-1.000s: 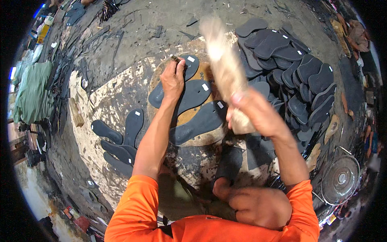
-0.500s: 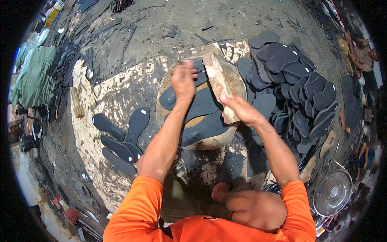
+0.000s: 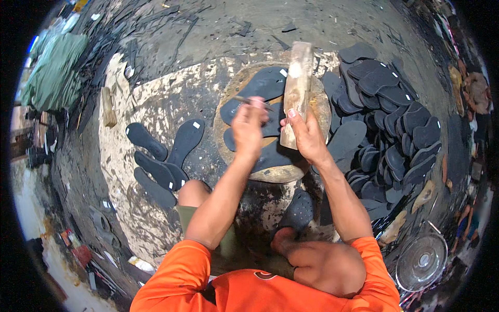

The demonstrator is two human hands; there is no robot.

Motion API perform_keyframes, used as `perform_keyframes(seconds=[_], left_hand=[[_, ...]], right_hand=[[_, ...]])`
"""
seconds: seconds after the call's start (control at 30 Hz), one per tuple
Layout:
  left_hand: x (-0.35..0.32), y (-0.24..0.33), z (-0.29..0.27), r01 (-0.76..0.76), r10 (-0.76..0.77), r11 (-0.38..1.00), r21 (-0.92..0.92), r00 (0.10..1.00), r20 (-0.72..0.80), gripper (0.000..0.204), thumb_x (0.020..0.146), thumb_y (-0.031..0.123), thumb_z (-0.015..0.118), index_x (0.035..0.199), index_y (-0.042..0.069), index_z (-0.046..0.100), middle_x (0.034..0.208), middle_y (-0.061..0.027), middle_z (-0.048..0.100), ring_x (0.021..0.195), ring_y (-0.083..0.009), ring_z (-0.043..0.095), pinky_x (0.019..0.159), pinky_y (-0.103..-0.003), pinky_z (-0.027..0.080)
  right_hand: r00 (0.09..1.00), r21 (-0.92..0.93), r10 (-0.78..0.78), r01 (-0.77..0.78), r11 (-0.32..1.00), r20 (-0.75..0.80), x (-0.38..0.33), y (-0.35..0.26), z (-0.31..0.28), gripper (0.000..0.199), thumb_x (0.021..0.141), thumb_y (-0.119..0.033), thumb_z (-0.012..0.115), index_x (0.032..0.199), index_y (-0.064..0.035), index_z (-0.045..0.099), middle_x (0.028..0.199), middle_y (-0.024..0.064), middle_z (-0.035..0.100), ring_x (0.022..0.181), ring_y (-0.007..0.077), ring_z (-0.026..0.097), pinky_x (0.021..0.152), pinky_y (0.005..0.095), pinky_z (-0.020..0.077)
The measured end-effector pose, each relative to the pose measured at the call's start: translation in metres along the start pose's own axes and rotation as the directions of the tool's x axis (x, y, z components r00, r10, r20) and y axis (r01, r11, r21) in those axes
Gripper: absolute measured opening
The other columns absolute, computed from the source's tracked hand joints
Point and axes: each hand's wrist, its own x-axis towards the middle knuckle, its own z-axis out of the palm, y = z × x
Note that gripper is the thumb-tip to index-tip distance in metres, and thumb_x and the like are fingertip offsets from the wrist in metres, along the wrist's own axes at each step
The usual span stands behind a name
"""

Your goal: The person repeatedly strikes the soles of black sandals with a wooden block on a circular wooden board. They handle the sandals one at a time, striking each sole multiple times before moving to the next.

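Pile of dk soles at R, just beside round board. On board: 3 flat soles, partly hidden by hands/bar. Wood bar over board's R part, lower end gripped by R hand. L hand, blurred, above soles; fingers closed on thin rod.

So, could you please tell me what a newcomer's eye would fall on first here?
Probably the pale wooden block, held in the person's right hand above the round board near the centre. Next might come the large heap of dark soles on the right and the bright orange shirt along the lower edge. The slightly blurred left hand holds a thin tool over the board.
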Motion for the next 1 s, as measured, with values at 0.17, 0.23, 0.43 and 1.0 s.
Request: perform_keyframes(seconds=[0.17, 0.23, 0.43, 1.0], left_hand=[[0.06, 0.024, -0.06, -0.141, 0.169, 0.932, 0.335, 0.984, -0.057, 0.036, 0.106, 0.03, 0.06, 0.115, -0.004, 0.067, 0.102, -0.0089, 0.071, 0.089, -0.0147, 0.07, 0.076, -0.029, 0.059], [0.064, 0.018, -0.065, -0.18, 0.227, 0.886, 0.427, 0.972, -0.062, 0.035, 0.106, 0.029, 0.06, 0.114, -0.004, 0.068, 0.101, -0.0105, 0.072, 0.088, -0.0149, 0.071, 0.074, -0.029, 0.06], [0.062, 0.015, -0.056, -0.205, 0.277, 0.83, 0.518, 0.959, -0.065, 0.03, 0.105, 0.027, 0.061, 0.114, 0.0, 0.07, 0.091, -0.0099, 0.074, 0.084, -0.0129, 0.072, 0.072, -0.028, 0.059], [0.054, -0.004, -0.073, -0.614, 0.684, 0.242, 0.752, 0.657, 0.317, 0.022, 0.089, 0.01, 0.071, 0.11, 0.003, 0.071, 0.099, -0.0153, 0.07, 0.095, -0.036, 0.067, 0.083, -0.042, 0.053]], right_hand=[[0.979, -0.17, 0.177, -0.158, 0.973, 0.102, -0.002, 0.016, -0.01, 0.049, 0.104, -0.041, 0.058, 0.124, 0.0029, 0.053, 0.092, 0.0112, 0.068, 0.085, 0.0158, 0.067, 0.072, 0.0307, 0.0547], [0.941, -0.026, 0.278, -0.279, 0.96, 0.192, -0.004, 0.006, -0.006, 0.052, 0.104, -0.044, 0.059, 0.125, 0.0031, 0.053, 0.091, 0.0132, 0.069, 0.081, 0.0168, 0.069, 0.067, 0.0311, 0.0564], [0.896, -0.049, 0.305, -0.306, 0.951, 0.323, -0.002, -0.074, -0.032, 0.047, 0.105, -0.044, 0.055, 0.114, 0.0013, 0.061, 0.084, 0.0096, 0.071, 0.069, 0.0159, 0.069, 0.061, 0.0307, 0.0567], [0.899, -0.446, 0.174, 0.026, 0.894, 0.402, 0.009, -0.033, 0.006, 0.053, 0.105, -0.05, 0.052, 0.113, 0.0011, 0.061, 0.097, 0.0152, 0.069, 0.087, 0.0216, 0.066, 0.08, 0.0358, 0.053]])
